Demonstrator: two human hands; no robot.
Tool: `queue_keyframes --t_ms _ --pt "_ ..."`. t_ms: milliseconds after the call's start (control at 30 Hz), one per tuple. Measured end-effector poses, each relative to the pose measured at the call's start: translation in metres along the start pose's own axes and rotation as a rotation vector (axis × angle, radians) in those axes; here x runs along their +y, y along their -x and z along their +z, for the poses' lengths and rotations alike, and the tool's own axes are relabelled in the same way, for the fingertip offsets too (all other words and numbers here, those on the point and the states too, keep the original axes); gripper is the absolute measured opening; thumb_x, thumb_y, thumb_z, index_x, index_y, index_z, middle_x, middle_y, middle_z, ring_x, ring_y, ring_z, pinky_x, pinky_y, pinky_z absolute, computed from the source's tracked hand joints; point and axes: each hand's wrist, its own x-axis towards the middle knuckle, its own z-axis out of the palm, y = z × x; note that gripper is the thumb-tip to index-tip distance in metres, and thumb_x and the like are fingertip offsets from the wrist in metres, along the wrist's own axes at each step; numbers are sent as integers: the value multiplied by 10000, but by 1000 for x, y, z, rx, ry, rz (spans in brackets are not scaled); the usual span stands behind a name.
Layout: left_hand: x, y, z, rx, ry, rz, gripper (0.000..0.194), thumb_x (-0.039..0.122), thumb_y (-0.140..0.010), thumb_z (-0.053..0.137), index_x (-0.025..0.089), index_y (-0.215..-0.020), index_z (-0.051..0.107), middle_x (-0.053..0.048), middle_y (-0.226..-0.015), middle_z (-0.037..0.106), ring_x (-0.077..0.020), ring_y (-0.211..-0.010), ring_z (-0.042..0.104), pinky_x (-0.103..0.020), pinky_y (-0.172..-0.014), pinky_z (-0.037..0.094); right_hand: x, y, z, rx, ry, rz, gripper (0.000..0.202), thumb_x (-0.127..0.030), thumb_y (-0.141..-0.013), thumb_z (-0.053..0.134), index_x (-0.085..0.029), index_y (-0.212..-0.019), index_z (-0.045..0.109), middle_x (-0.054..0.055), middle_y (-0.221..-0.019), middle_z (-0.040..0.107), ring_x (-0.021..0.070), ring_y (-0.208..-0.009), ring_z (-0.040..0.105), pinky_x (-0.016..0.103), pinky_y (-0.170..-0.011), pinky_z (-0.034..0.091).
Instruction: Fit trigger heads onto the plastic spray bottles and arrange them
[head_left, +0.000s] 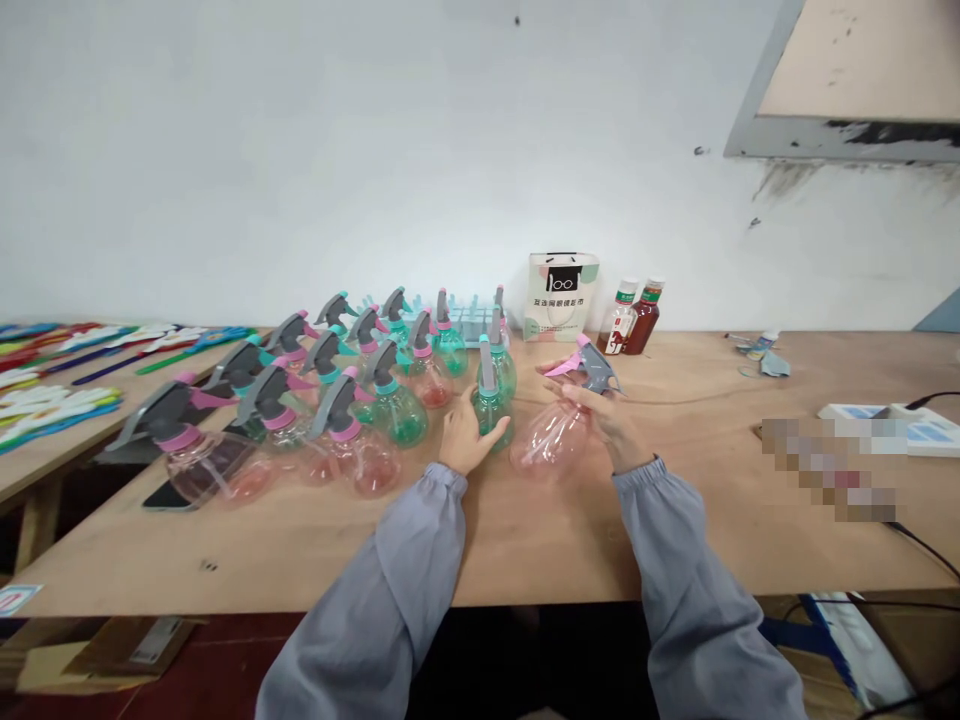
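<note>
My right hand point(604, 420) is wrapped round the neck of a pink spray bottle point(551, 438), which leans to the right with its grey and pink trigger head up. My left hand point(466, 435) has its thumb and fingers apart beside a green spray bottle point(491, 412) that stands upright; whether the fingers touch it is hard to tell. Left of my left hand stand several pink and green spray bottles point(365, 460) in rows, with grey heads. Another green bottle point(504, 368) is just behind the one at my left hand.
A paper bag point(561, 300) and two sauce bottles point(643, 318) stand against the wall. Light blue items point(476, 322) are behind the spray bottles. A phone point(169, 497) lies at the left, and a white power strip point(892, 428) with a cable at the right. Colourful items point(67, 400) cover the left table.
</note>
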Motion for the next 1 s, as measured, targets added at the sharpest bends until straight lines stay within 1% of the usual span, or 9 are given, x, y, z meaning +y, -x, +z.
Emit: queue_keyframes --t_ms 167,333,433,533,667,733,867,933,1000 --pt "0 0 -2 -16 18 -25 772 533 -793 679 169 -1401 373 -219 -1382 577 -378 -1280 581 -558 -1059 432 -1 -1 11 25 -180 75 409 -590 -766 615 -232 -960 659 103 -1003 766 348 -1130 696 496 -896 593" --pt "2 1 -4 -35 24 -41 773 531 -793 676 166 -1403 372 -220 -1398 562 -386 -1310 555 -576 -1060 438 6 5 11 34 -170 197 370 -475 -740 623 -237 -1023 647 92 -999 770 347 -1107 707 455 -801 608" --pt "2 2 -5 -38 39 -42 773 528 -797 677 163 -1405 367 -222 -1397 561 -385 -1306 559 -573 -1058 443 11 8 12 16 -186 223 328 -405 -699 603 -244 -982 639 75 -986 766 337 -1050 721 437 -746 606" --pt "3 3 -7 -34 41 -42 769 529 -807 673 156 -1405 364 -232 -1404 550 -378 -1294 570 -559 -1064 442 17 7 16 39 -230 225 208 -357 -632 561 -236 -797 600 67 -806 734 298 -836 734 410 -654 593" --pt "6 3 -9 -57 2 -60 759 521 -822 657 153 -1409 348 -232 -1419 538 -372 -1314 555 -558 -1068 433 19 6 19 152 -383 265 110 -262 -521 553 -237 -625 528 23 -568 616 205 -558 627 347 -565 565" --pt "8 3 -9 -73 -18 -65 755 511 -829 648 152 -1414 334 -228 -1428 534 -366 -1333 540 -555 -1077 425 17 6 21 127 -464 279 138 -230 -484 549 -231 -622 546 15 -558 609 202 -571 623 344 -588 570" --pt "8 1 -10 -90 -37 -58 748 499 -838 636 147 -1418 319 -230 -1426 538 -361 -1334 541 -553 -1086 419 13 7 26 13 -549 257 216 -186 -477 549 -228 -686 585 23 -665 672 239 -731 683 373 -689 583" --pt "6 2 -9 -91 -32 -55 757 505 -834 639 146 -1417 315 -229 -1418 545 -366 -1311 559 -559 -1079 425 13 8 28 22 -553 248 247 -173 -484 552 -230 -717 608 12 -666 673 230 -718 680 367 -687 580" --pt "4 3 -7 -79 -23 -52 769 517 -828 646 148 -1416 316 -225 -1399 559 -371 -1293 572 -565 -1073 431 15 8 28 47 -544 236 220 -180 -487 552 -224 -692 618 5 -615 646 203 -627 644 345 -629 566"
